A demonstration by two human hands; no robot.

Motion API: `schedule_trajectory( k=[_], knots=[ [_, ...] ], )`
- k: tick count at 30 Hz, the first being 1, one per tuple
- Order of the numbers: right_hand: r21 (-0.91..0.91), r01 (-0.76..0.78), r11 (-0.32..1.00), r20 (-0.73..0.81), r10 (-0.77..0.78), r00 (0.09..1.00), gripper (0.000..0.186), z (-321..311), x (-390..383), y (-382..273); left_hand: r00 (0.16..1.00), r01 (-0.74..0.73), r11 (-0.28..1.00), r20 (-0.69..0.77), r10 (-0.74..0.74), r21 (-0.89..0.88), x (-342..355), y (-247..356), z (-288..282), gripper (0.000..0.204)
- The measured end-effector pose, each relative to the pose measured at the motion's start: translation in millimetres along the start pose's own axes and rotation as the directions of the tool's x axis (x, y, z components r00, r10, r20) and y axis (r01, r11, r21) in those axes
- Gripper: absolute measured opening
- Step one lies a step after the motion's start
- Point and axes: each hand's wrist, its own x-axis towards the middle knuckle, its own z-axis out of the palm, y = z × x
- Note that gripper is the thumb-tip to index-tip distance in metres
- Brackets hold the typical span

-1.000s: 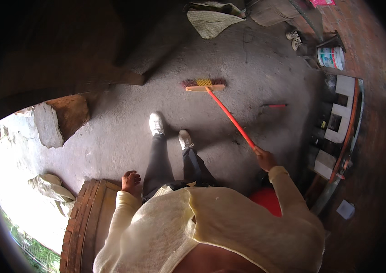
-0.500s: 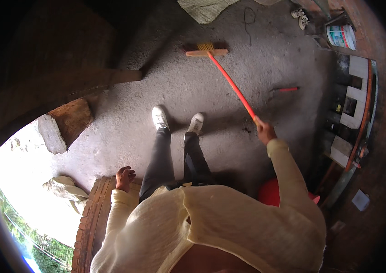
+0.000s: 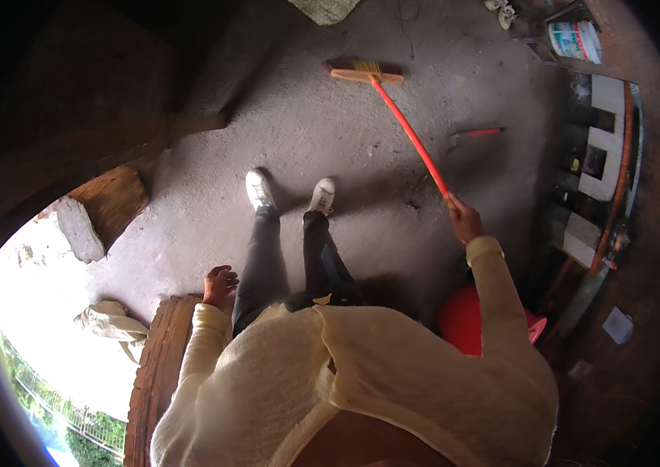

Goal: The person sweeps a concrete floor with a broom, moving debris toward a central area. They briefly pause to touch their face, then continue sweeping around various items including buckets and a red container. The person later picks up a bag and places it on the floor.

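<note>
Out to the right, my right hand [image 3: 465, 220] is wrapped round the end of a long red-orange handle. It belongs to a broom [image 3: 410, 132] whose wide orange head with yellow bristles rests on the grey floor, ahead of my feet. My left hand [image 3: 221, 286] hangs low at my left side, apart from the broom and near a brick edge [image 3: 166, 335]. Its fingers are partly curled and loosely apart, with nothing seen in them. Both my white shoes [image 3: 260, 189] stand on the floor.
A red-handled tool [image 3: 482, 132] lies on the floor right of the broom. Further right are a tiled stove-like counter [image 3: 606, 163] and a white bucket [image 3: 575, 41]. A red tub [image 3: 462, 321] stands by my right side. A wood block [image 3: 116, 204] sits left, by the bright doorway.
The broom head has slid a little to the right across the floor, and my right hand has shifted slightly right with the handle. My left hand has moved slightly right.
</note>
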Motion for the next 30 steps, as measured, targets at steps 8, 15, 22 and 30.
schedule_trajectory(
  k=[8, 15, 22, 30],
  knots=[
    [0.023, -0.125, 0.992, 0.164, 0.119, 0.979, 0.034, 42, -136, 45, 0.995, 0.079, 0.997, -0.068, -0.079, 0.009, -10, -14, -6, 0.027],
    [0.146, -0.025, 0.989, 0.224, -0.008, 0.975, 0.038, -34, -155, 13, 1.0, 0.002, 1.0, 0.018, -0.002, 0.014, 13, -6, 34, 0.023],
    [0.108, 0.169, 0.98, 0.119, -0.181, 0.976, 0.037, 52, 31, -89, 1.0, -0.016, 1.0, -0.019, 0.016, 0.018, -10, 2, 30, 0.026],
    [-0.077, 0.052, 0.996, 0.264, -0.03, 0.964, 0.045, 72, 40, -74, 0.99, -0.009, 0.999, -0.143, 0.002, -0.049, -30, -24, -6, 0.03]
  ],
)
